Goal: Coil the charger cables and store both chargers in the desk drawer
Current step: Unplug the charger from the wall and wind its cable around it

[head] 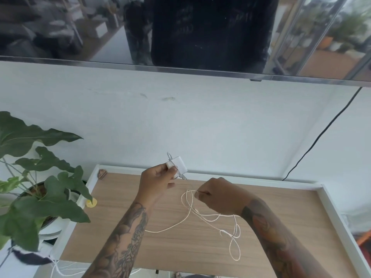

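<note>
Head view, looking down over a desk. Along the top runs a large dark screen (180,33) mounted on a pale wall (200,121), its glass reflecting the room; a black cord (321,135) hangs from its right end down behind the desk. The desk (124,197) has a light wood top framed by a white rim. At the left stands a potted plant (40,177) with broad green leaves, and a small brown object, too small to identify, lies at the desk's far left corner.

The left hand (156,181) is raised above the desk and grips a white charger block (179,164) between thumb and curled fingers. The right hand (216,197) is beside it, fingers closed in a pinch on the white cable (200,215) near the block. The rest of the cable lies slack on the wood in loose, irregular loops toward the right and trails off to the left under the left forearm.

Progress, as judged: the coiling of this first charger is only at its start, since nearly all the cable lies unwound. More white cord shows below the desk's near left edge, possibly the second charger; this cannot be confirmed. No drawer is in view, so storing both chargers remains to be done.

No brand, label or legible writing appears on the charger block, the screen or the desk.
</note>
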